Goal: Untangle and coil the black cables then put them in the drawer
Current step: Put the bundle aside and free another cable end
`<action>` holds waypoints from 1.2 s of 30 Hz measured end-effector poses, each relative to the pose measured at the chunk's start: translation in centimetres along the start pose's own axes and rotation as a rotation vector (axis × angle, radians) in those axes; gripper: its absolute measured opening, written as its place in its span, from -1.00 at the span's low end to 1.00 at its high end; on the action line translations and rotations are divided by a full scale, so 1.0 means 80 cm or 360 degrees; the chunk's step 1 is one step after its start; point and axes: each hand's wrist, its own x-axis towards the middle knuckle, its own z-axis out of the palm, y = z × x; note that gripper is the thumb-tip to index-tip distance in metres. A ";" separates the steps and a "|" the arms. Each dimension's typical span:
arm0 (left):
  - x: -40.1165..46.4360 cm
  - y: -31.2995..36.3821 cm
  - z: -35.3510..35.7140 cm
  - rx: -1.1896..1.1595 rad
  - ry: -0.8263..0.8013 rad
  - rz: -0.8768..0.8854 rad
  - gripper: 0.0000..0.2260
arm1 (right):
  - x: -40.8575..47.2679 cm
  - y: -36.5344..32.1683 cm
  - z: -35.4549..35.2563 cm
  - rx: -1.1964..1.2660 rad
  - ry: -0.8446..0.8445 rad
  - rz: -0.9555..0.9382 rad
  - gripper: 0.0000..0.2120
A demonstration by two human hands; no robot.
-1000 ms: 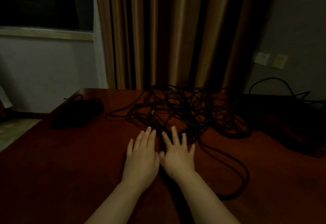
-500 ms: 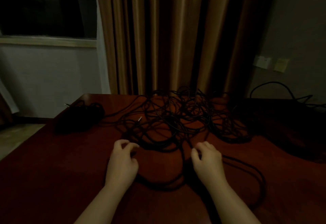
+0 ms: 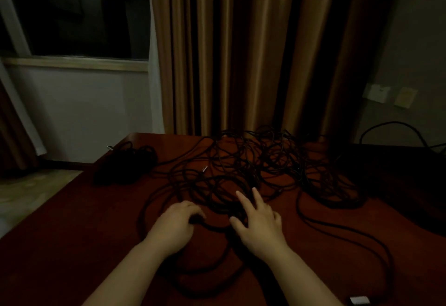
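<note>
Looking at a big mess of black cables [image 3: 260, 168] sprawling across the middle of the frame on a dark red table [image 3: 72, 245], just in front of the curtain [image 3: 241, 52]. Lying mostly left to right, with a couple of long loops trailing down toward the lower right and lower centre. Sitting straight ahead of both hands, near edge of the tangle right at the fingertips.

Left hand [image 3: 176, 221] curling its fingers down over a strand at the lower centre, probably gripping it, though too dark to be sure. Right hand [image 3: 259, 221] staying flat and spread, two fingers pointing up into the pile, touching or hovering over the strands, holding nothing. Both about equally close to the tangle, right one reaching a bit deeper in.

Also noticing a smaller dark bundle [image 3: 125, 163] off at the left, well apart from the main pile, and a silvery plug tip [image 3: 204, 168] poking out above the left hand. Guessing that plug end is the place to start pulling from. No drawer showing anywhere, so nothing coiled or stowed yet, pretty early going.
</note>
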 end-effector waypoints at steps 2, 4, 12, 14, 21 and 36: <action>-0.002 -0.018 -0.018 -0.0064 0.0127 -0.0127 -0.63 | -0.001 -0.002 0.000 0.0013 0.0157 -0.0022 -0.54; -0.002 -0.034 -0.032 -0.0027 0.0380 -0.0338 -0.67 | -0.004 0.000 0.000 0.0072 0.0312 -0.0015 -0.58; -0.022 0.015 -0.003 0.0047 -0.0044 0.0239 -0.46 | -0.011 0.003 0.002 -0.0388 0.0244 0.0149 -0.71; -0.027 0.016 0.000 0.0174 -0.0259 0.0258 -0.38 | -0.016 0.005 -0.001 -0.0107 0.0340 0.0058 -0.87; -0.037 -0.033 -0.024 0.0231 0.0394 -0.0148 -0.79 | -0.044 0.020 0.000 0.0456 0.1073 -0.0042 -0.72; -0.075 0.010 0.010 0.0157 0.0187 0.0634 -0.71 | -0.032 0.055 -0.041 0.0073 0.1373 0.0464 -0.54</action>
